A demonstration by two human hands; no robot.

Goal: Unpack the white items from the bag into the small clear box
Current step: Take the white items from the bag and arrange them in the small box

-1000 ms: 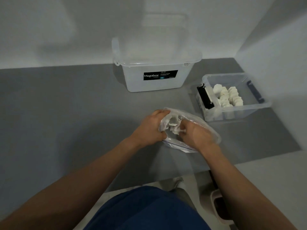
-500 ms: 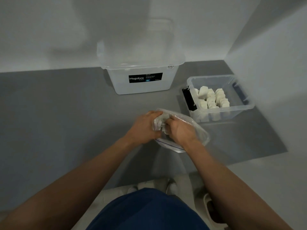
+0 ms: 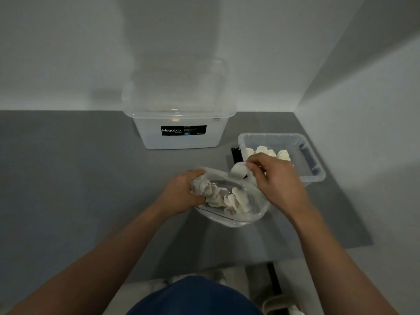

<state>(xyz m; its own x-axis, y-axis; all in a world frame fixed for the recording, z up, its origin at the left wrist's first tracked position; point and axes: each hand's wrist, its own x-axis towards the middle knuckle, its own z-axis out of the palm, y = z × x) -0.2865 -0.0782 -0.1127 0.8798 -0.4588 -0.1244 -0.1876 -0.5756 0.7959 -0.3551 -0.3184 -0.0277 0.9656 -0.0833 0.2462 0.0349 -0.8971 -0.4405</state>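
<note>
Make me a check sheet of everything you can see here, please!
Surface: grey mat, bare patches around the boxes.
Job's things: clear bag with white items inside; small box partly filled with white items.
Clutter: big Megabox tub at the back.
Hands: left hand grips the bag's mouth; right hand pinches one white piece above the bag.
Cables: nothing seen.
Surroundings: pale walls, a corner on the right.
</note>
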